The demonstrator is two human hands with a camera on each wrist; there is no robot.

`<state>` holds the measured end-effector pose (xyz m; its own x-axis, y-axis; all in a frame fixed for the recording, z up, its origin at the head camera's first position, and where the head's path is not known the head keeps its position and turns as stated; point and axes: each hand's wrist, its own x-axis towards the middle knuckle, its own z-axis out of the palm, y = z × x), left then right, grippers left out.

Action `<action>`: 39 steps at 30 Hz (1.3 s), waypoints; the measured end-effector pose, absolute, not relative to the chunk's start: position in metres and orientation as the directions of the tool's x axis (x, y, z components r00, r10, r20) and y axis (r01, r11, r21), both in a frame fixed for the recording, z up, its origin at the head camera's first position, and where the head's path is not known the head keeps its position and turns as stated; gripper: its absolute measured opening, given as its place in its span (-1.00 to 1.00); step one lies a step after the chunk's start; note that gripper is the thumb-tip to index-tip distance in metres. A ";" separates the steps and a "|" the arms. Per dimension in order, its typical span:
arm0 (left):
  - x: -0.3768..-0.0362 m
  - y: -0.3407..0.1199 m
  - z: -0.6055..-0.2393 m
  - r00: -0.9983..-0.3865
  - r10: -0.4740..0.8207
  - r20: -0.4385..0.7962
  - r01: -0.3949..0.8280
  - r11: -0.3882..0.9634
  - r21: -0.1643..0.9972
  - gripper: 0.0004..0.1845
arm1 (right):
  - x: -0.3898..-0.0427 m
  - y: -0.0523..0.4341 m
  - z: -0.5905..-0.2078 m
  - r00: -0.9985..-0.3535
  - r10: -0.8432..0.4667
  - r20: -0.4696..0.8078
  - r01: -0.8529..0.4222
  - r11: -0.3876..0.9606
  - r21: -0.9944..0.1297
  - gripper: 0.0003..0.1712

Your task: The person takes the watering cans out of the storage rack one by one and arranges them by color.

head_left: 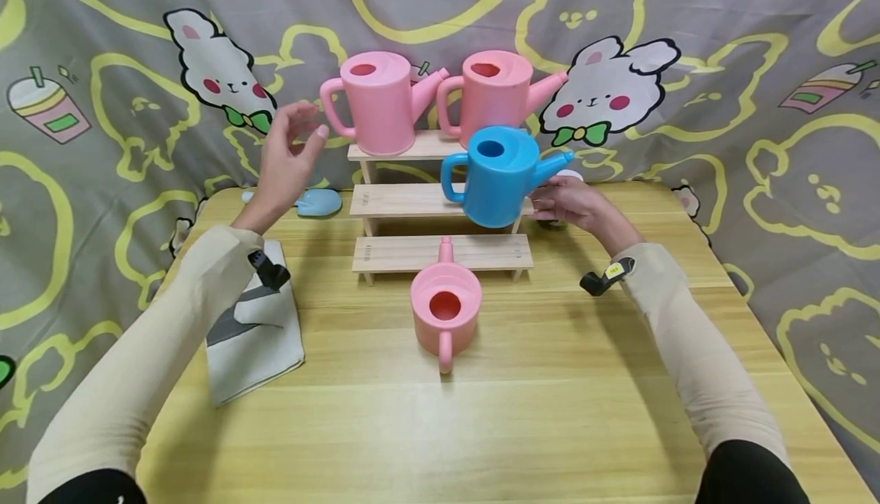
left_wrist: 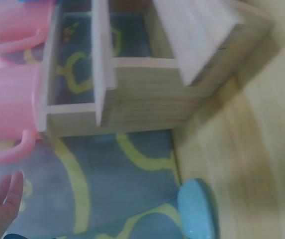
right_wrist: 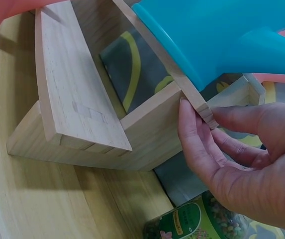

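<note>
On the middle step of the wooden stepped shelf (head_left: 440, 200) stands a blue watering can (head_left: 496, 176), spout to the right. The right hand (head_left: 576, 205) is at the shelf's right end; the wrist view shows its fingers (right_wrist: 198, 144) laid straight against the end of the middle step, just under the blue can's spout, touching the wood and gripping nothing. The left hand (head_left: 285, 156) is raised in the air left of the shelf, fingers loose and spread, holding nothing, nearest to the handle of the left pink watering can (head_left: 381, 101) on the top step. A second pink can (head_left: 496, 95) stands beside it on that step. A third pink can (head_left: 445, 313) stands on the worktop (head_left: 564, 397) just in front of the empty bottom step, handle toward the person. By my reading, three cans are shelved and one is left on the worktop. A folded grey cloth (head_left: 254, 340) lies at the left, a pale blue scoop (head_left: 318, 201) behind it, and a green packet (right_wrist: 202, 224) lies below the right hand.
</note>
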<state>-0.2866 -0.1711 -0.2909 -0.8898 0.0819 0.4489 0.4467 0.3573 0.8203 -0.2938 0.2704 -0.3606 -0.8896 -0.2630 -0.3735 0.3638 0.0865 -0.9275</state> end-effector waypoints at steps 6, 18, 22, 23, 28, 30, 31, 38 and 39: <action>-0.323 -0.176 -0.296 -0.919 0.075 0.387 0.389 0.319 0.864 -0.35 | -0.294 0.271 -0.361 -0.889 -0.261 -0.376 0.365 0.090 -0.927 -0.68; -0.334 -0.169 -0.290 -0.923 0.157 0.351 0.375 0.174 0.910 -0.46 | -0.294 0.270 -0.362 -0.888 -0.259 -0.379 0.373 0.075 -0.925 -0.70; -0.331 -0.170 -0.292 -0.912 0.159 0.379 0.402 0.161 0.901 -0.57 | -0.294 0.269 -0.361 -0.888 -0.259 -0.379 0.374 0.072 -0.925 -0.72; -0.331 -0.171 -0.292 -0.909 0.169 0.382 0.407 0.155 0.900 -0.58 | -0.294 0.269 -0.361 -0.889 -0.261 -0.377 0.372 0.072 -0.925 -0.72; -0.323 -0.177 -0.292 -0.890 0.271 0.368 0.408 0.111 0.906 -0.63 | -0.295 0.270 -0.361 -0.886 -0.268 -0.378 0.376 0.064 -0.925 -0.70; -0.318 -0.179 -0.290 -0.880 0.323 0.348 0.404 0.128 0.905 -0.63 | -0.295 0.270 -0.361 -0.884 -0.269 -0.382 0.380 0.063 -0.923 -0.70; -0.315 -0.180 -0.289 -0.875 0.348 0.337 0.408 0.152 0.900 -0.63 | -0.296 0.270 -0.361 -0.883 -0.271 -0.384 0.381 0.063 -0.922 -0.70; -0.296 -0.174 -0.278 -0.821 0.513 0.251 0.420 0.245 0.874 -0.68 | -0.297 0.271 -0.363 -0.879 -0.286 -0.381 0.379 0.064 -0.923 -0.68; -0.293 -0.173 -0.278 -0.813 0.528 0.247 0.425 0.247 0.871 -0.70 | -0.297 0.271 -0.363 -0.879 -0.288 -0.381 0.379 0.065 -0.923 -0.67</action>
<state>-0.2932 -0.1730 -0.2778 -0.8126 0.5280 0.2467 0.4248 0.2468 0.8710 -0.2968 0.2711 -0.3631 -0.8787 -0.2881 -0.3807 0.3788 0.0645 -0.9232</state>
